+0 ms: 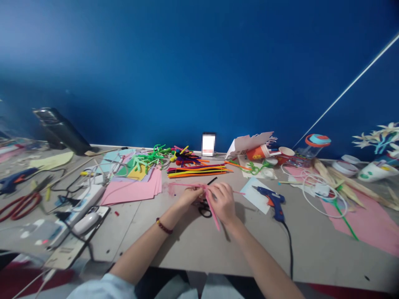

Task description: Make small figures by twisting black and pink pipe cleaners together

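Note:
Pink pipe cleaners (213, 212) cross one another between my two hands, above the middle of the table. My left hand (190, 197) pinches them near the crossing, its fingers closed. On the other side of the crossing, my right hand (222, 201) is closed on the same pipe cleaners, one strand hanging down below it and another sticking out to the right. Black-handled scissors (205, 210) lie on the table beneath my hands, partly hidden by them. Just beyond is a row of pipe cleaners (197, 170) in purple, red, orange and yellow.
A blue glue gun (272, 200) lies at right, its cord running to the front edge. Pink paper (134, 189) and a power strip (76, 211) are at left, near red-handled scissors (21, 205). A phone (208, 144) stands against the blue wall. Paper cups (258, 153) lie behind.

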Available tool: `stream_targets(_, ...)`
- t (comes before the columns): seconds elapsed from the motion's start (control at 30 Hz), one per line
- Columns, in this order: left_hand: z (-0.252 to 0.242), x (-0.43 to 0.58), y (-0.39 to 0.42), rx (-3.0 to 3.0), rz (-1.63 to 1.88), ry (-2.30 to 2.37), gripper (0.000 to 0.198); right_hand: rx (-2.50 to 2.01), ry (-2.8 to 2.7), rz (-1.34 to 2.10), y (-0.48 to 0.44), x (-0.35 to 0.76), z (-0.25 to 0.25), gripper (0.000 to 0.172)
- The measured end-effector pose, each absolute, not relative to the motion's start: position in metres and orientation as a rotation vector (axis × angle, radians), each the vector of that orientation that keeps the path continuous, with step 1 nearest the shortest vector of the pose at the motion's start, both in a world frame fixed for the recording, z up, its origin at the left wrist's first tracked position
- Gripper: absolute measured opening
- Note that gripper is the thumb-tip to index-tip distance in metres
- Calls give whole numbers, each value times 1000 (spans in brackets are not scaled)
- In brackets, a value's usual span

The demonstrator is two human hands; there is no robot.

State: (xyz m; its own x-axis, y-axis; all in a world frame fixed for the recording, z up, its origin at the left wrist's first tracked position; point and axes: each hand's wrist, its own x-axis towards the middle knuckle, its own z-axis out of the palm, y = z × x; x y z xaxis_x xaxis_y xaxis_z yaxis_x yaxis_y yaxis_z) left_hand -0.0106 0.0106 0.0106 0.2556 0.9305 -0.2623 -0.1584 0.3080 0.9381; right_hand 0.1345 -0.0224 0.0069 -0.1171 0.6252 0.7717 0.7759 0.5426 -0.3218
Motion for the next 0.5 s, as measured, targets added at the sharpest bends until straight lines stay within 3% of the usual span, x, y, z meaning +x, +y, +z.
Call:
stream_targets(0.23, 7, -16, 16, 874, 990, 1028, 20, -1164, -1833, 177, -27, 130, 7, 18)
stream_targets(0.37, 1, -16, 18, 871, 953, 1026, 24, -1313, -1569, 609, -17, 133, 4, 17)
stream_targets(0.5, 2, -15, 17, 889, 968, 1010, 31, -1258, -1231, 1136, -7, 135, -1, 28)
